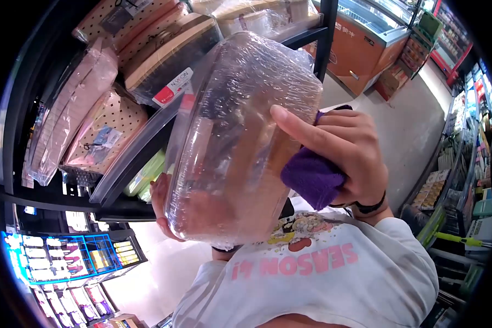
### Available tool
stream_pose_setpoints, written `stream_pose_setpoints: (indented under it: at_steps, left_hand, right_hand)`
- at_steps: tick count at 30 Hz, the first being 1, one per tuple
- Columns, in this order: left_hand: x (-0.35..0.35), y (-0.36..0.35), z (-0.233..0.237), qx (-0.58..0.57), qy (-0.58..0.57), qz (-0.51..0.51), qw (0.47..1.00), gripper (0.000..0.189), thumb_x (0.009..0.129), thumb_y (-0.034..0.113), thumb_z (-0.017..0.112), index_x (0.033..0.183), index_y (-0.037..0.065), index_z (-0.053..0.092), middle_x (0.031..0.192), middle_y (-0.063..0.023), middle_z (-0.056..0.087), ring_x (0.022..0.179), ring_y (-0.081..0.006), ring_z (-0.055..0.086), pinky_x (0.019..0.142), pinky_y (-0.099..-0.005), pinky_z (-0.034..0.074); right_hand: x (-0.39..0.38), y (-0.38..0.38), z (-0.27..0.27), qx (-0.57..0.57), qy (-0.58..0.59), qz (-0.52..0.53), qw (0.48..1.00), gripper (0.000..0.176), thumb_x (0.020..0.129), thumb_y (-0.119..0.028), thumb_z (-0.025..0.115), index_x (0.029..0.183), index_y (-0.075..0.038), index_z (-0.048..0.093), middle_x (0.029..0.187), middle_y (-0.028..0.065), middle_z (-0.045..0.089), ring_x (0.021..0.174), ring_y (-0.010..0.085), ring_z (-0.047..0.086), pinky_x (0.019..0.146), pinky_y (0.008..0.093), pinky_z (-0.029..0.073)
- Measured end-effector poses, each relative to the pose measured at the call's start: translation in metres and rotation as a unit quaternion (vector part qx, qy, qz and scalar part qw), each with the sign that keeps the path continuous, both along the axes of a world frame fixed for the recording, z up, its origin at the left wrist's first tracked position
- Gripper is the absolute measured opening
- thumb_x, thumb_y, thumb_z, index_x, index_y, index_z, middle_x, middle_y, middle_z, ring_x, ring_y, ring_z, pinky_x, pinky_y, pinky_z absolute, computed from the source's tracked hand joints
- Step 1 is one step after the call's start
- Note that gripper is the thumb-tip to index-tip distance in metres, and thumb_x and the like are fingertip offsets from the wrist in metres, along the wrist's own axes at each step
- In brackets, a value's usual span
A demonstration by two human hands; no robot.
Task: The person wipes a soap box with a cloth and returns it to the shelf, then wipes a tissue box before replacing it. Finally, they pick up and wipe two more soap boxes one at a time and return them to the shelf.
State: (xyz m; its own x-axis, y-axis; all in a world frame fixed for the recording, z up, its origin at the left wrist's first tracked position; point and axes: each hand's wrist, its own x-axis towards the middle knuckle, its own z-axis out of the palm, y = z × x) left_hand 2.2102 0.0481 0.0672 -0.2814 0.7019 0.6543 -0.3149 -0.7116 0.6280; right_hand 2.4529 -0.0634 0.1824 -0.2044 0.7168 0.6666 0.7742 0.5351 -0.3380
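Note:
I hold a large item wrapped in clear plastic film [235, 136] up in front of my chest. My left hand [159, 205] grips its lower left edge from behind; only the fingers show through and beside the film. My right hand [344, 145], with a black band on the wrist, holds a folded purple cloth [311, 177] against the right side of the wrapped item, index finger stretched across the film.
A black shelf rack [131, 158] on the left carries wrapped pink and dotted cushions [101, 131] and a box with a red label [172, 87]. An orange freezer chest [366, 44] stands behind. Stocked shelves [475, 164] line the aisle on the right, and a blue wire basket [76, 257] sits lower left.

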Motion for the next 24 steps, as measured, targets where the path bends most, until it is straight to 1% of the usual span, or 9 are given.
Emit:
stream_pose_setpoints:
  at_steps: [3, 6, 8, 9, 13, 15, 16, 18, 24]
  left_hand:
    - [-0.003, 0.001, 0.001, 0.001, 0.003, 0.001, 1.000, 0.054, 0.089, 0.028, 0.047, 0.131, 0.008, 0.020, 0.114, -0.0242, 0.046, 0.096, -0.0333, 0.054, 0.083, -0.0427, 0.047]
    - [-0.009, 0.001, 0.002, 0.001, 0.004, 0.005, 1.000, 0.054, 0.089, 0.028, 0.048, 0.131, 0.008, 0.020, 0.114, -0.0242, 0.046, 0.096, -0.0333, 0.054, 0.083, -0.0427, 0.047]
    - [-0.012, 0.001, 0.003, 0.001, 0.004, 0.008, 1.000, 0.054, 0.089, 0.028, 0.048, 0.131, 0.008, 0.020, 0.114, -0.0242, 0.046, 0.096, -0.0333, 0.054, 0.083, -0.0427, 0.047]
    - [-0.014, 0.001, 0.004, 0.000, 0.003, 0.010, 1.000, 0.054, 0.089, 0.028, 0.048, 0.131, 0.008, 0.020, 0.114, -0.0242, 0.046, 0.096, -0.0333, 0.054, 0.083, -0.0427, 0.047]
    - [-0.022, 0.002, 0.006, 0.000, 0.005, 0.014, 1.000, 0.055, 0.089, 0.028, 0.048, 0.131, 0.008, 0.020, 0.114, -0.0242, 0.046, 0.096, -0.0333, 0.054, 0.083, -0.0427, 0.047]
    - [-0.025, 0.002, 0.007, -0.002, 0.006, 0.018, 1.000, 0.055, 0.089, 0.028, 0.048, 0.131, 0.008, 0.020, 0.114, -0.0242, 0.046, 0.096, -0.0333, 0.054, 0.083, -0.0427, 0.047]
    - [-0.025, 0.002, 0.007, -0.001, 0.006, 0.020, 1.000, 0.055, 0.089, 0.028, 0.048, 0.131, 0.008, 0.020, 0.114, -0.0242, 0.046, 0.096, -0.0333, 0.054, 0.083, -0.0427, 0.047]
    - [-0.026, 0.002, 0.007, -0.003, 0.005, 0.021, 1.000, 0.055, 0.089, 0.027, 0.048, 0.131, 0.008, 0.020, 0.114, -0.0242, 0.046, 0.096, -0.0333, 0.054, 0.083, -0.0427, 0.047]
    - [-0.015, 0.000, 0.002, -0.008, 0.007, 0.025, 1.000, 0.055, 0.089, 0.027, 0.049, 0.131, 0.008, 0.020, 0.114, -0.0242, 0.046, 0.096, -0.0334, 0.054, 0.083, -0.0426, 0.047]
  right_hand:
    - [0.000, 0.000, -0.002, -0.027, -0.019, -0.021, 0.999, 0.089, 0.047, -0.024, 0.073, 0.130, -0.010, 0.043, 0.062, 0.0039, 0.057, 0.055, 0.0210, 0.056, 0.051, 0.0320, 0.041]
    - [-0.003, 0.005, -0.008, -0.004, 0.001, -0.001, 1.000, 0.086, 0.050, -0.024, 0.072, 0.130, -0.011, 0.044, 0.061, 0.0036, 0.056, 0.055, 0.0206, 0.055, 0.051, 0.0318, 0.041]
    - [-0.004, 0.012, -0.015, 0.042, 0.039, 0.072, 0.996, 0.082, 0.053, -0.022, 0.071, 0.130, -0.012, 0.045, 0.060, 0.0033, 0.054, 0.054, 0.0206, 0.054, 0.050, 0.0317, 0.040]
    - [-0.008, 0.013, -0.018, 0.049, 0.066, 0.067, 0.994, 0.075, 0.056, -0.020, 0.070, 0.127, -0.012, 0.048, 0.059, 0.0028, 0.053, 0.053, 0.0202, 0.053, 0.049, 0.0318, 0.040]
    - [-0.007, 0.014, -0.021, 0.074, 0.063, 0.055, 0.994, 0.069, 0.059, -0.022, 0.069, 0.125, -0.012, 0.051, 0.058, 0.0025, 0.052, 0.051, 0.0200, 0.052, 0.049, 0.0319, 0.040]
    - [-0.007, 0.012, -0.016, 0.055, 0.051, 0.040, 0.996, 0.047, 0.069, -0.027, 0.067, 0.109, -0.003, 0.061, 0.059, 0.0062, 0.056, 0.050, 0.0204, 0.054, 0.052, 0.0312, 0.041]
    - [-0.007, 0.012, -0.016, 0.055, 0.051, 0.040, 0.996, 0.047, 0.069, -0.027, 0.067, 0.109, -0.003, 0.061, 0.059, 0.0062, 0.056, 0.050, 0.0204, 0.054, 0.052, 0.0312, 0.041]
    - [-0.006, 0.012, -0.017, 0.048, 0.061, 0.038, 0.996, 0.064, 0.063, -0.027, 0.067, 0.123, -0.012, 0.053, 0.056, 0.0026, 0.051, 0.049, 0.0196, 0.052, 0.047, 0.0315, 0.039]
    - [-0.003, 0.013, -0.024, 0.048, 0.098, 0.045, 0.993, 0.064, 0.063, -0.029, 0.067, 0.123, -0.011, 0.053, 0.055, 0.0034, 0.051, 0.049, 0.0204, 0.052, 0.047, 0.0316, 0.039]
